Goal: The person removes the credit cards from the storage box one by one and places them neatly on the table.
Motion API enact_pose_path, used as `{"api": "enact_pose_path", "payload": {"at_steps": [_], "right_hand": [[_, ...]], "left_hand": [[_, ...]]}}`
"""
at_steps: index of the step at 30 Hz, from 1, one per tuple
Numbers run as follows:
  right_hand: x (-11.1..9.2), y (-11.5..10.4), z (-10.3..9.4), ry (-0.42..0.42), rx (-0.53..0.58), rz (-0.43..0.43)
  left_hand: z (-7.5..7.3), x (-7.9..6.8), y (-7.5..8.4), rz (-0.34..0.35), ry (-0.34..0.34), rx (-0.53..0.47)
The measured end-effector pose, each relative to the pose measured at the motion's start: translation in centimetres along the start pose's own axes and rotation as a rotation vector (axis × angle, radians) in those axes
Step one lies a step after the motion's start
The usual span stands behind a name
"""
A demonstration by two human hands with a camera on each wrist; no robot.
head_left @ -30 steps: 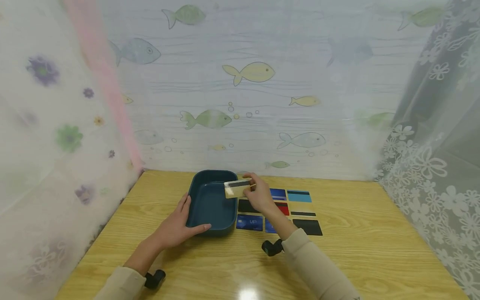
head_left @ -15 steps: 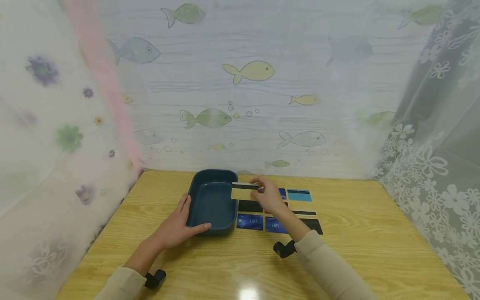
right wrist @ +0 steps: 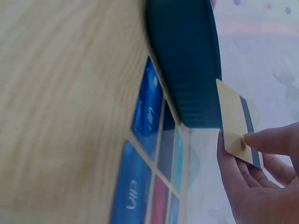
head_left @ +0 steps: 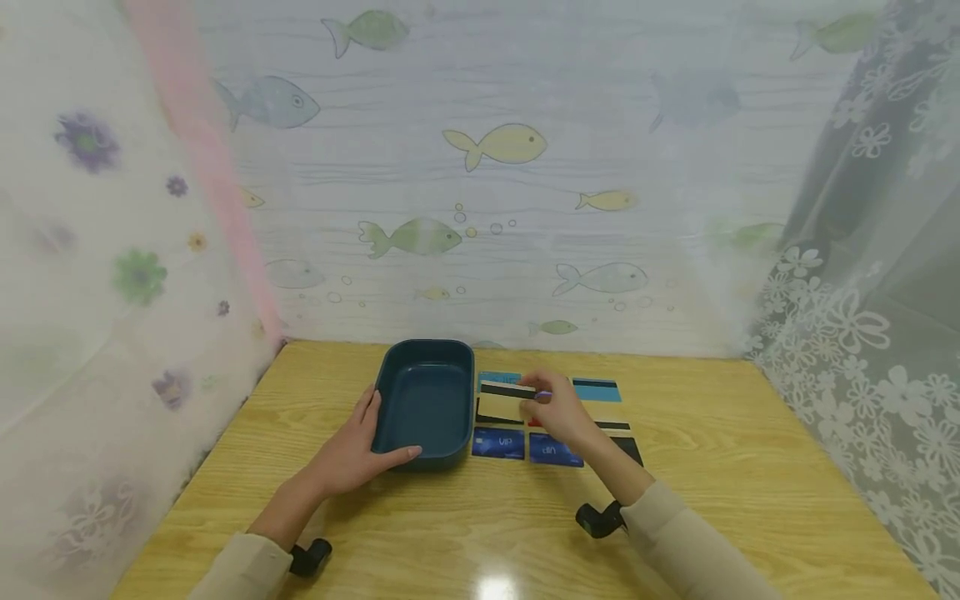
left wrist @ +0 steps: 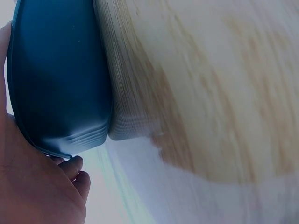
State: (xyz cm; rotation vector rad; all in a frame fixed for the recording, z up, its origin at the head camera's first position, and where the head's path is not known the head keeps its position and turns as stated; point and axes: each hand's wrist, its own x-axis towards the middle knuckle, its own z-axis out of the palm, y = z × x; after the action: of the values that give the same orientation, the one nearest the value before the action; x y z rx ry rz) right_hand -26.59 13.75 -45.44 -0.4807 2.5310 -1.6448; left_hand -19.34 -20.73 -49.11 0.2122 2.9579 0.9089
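A dark teal tray [head_left: 427, 408] stands on the table, and my left hand [head_left: 337, 458] holds its near left corner, with the thumb over the near rim and the fingers along the outer left wall. My right hand [head_left: 558, 408] pinches a gold card [head_left: 501, 405] with a black stripe between thumb and fingers. The gold card [right wrist: 236, 123] is raised above the other cards, right of the tray. Beneath it are a blue VIP card [head_left: 498, 444], a second blue card [head_left: 555, 450] and a partly covered light blue card [head_left: 495, 377]. A red card is mostly hidden.
Farther right lie a light blue striped card [head_left: 597, 390], another gold card [head_left: 603, 412] and a black card [head_left: 632, 450] partly behind the wrist. The wooden table [head_left: 750, 483] meets a fish-patterned curtain [head_left: 480, 183] at the back.
My right hand has moved right and down with the gold card, from over the tray's right rim to above the cards. The left hand and tray have stayed in place.
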Motion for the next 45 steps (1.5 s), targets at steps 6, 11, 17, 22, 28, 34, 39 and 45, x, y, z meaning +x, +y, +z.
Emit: {"api": "enact_pose_path", "payload": {"at_steps": [6,11,17,22,28,34,39,45], "right_hand": [[-1.6,0.6,0.0,-0.052,0.021,0.057],[-3.0,1.0,0.1,-0.114,-0.010,0.051],[-4.1,1.8,0.5,-0.166,0.008,0.045],[-4.8,2.1,1.0,-0.197,0.015,0.048],[-5.4,2.4,1.7,-0.221,-0.069,0.004],[-5.6,2.4,2.1,-0.208,-0.285,-0.126],[-5.7,2.2,2.4,-0.204,-0.405,-0.199],[-5.7,2.0,2.8,-0.234,-0.430,-0.200]], "left_hand": [[0.0,-0.1,0.1,0.000,-0.003,-0.004],[-0.1,-0.1,0.2,-0.001,0.000,-0.001],[-0.2,-0.2,0.4,-0.013,-0.003,0.004],[-0.1,-0.1,0.3,-0.015,-0.002,0.007],[0.0,0.0,0.2,-0.017,0.002,0.013],[0.0,0.0,0.3,-0.017,-0.001,0.013],[-0.1,0.0,0.4,-0.019,-0.002,0.008],[-0.1,0.1,0.4,-0.016,0.000,0.008]]}}
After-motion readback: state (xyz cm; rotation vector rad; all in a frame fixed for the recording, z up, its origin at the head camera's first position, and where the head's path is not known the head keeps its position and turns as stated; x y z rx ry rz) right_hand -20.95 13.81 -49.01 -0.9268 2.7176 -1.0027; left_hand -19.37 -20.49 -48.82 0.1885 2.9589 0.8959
